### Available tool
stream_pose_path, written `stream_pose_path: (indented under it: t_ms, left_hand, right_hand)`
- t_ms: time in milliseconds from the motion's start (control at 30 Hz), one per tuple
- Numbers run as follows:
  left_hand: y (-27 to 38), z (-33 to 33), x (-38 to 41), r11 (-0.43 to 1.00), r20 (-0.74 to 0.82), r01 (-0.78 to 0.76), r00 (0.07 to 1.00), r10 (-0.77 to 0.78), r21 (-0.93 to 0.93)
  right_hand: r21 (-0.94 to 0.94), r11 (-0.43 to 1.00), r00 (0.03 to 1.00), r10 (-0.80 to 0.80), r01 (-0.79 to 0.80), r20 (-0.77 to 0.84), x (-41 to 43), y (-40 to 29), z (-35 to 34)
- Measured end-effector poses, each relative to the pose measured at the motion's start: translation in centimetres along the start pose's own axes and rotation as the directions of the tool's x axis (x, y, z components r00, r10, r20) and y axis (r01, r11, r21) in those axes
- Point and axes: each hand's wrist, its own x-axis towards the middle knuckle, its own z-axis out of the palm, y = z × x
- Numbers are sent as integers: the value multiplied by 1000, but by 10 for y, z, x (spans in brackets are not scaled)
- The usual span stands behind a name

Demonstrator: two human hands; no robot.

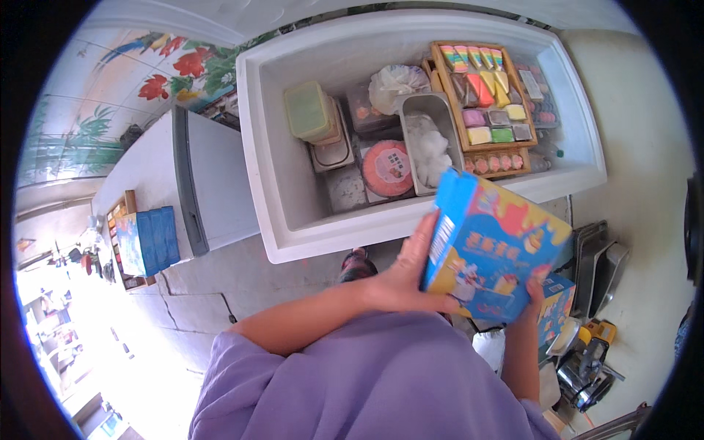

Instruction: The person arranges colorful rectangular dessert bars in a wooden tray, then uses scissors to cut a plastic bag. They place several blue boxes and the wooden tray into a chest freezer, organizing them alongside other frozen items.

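A blue and yellow printed cardboard box (489, 247) is held in front of my body, tilted, between both hands. My left hand (404, 275) grips its left side, thumb along the lower edge and fingers by the barcode side. My right hand (531, 300) holds the lower right corner; most of its fingers are hidden behind the box. Just beyond lies a white chest freezer (352, 234), its inside showing. Nearest the box is a steel pan (407, 137) with white frosty chunks in it. A wooden tray (492, 146) of colourful wrapped cake slices sits to the right.
The freezer also holds a round pink package (388, 165), stacked lidded tubs (308, 110) and a white plastic bag (396, 85). Blue boxes (148, 236) rest on a white cabinet (148, 159) at left. At right are another printed box (555, 305), metal trays (594, 264) and a kettle (586, 374).
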Motion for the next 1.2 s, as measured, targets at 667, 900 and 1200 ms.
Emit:
stream_pose_path:
  t_ms: [667,900,1200]
  left_hand:
    - [6,-160,-22,598,-412,-72,790,-454,-798]
    - [13,-161,-17,707,-525,-105,746,-409,-699]
    - [28,-181,-31,724,-636,-265,711,-299,-637]
  right_hand:
    - [-267,956,935,198,-119,294,94,80,229]
    - [-117,964,913,264,-239,311,105,68,247]
    - [-330,936,923,231,-124,307,138,60,242]
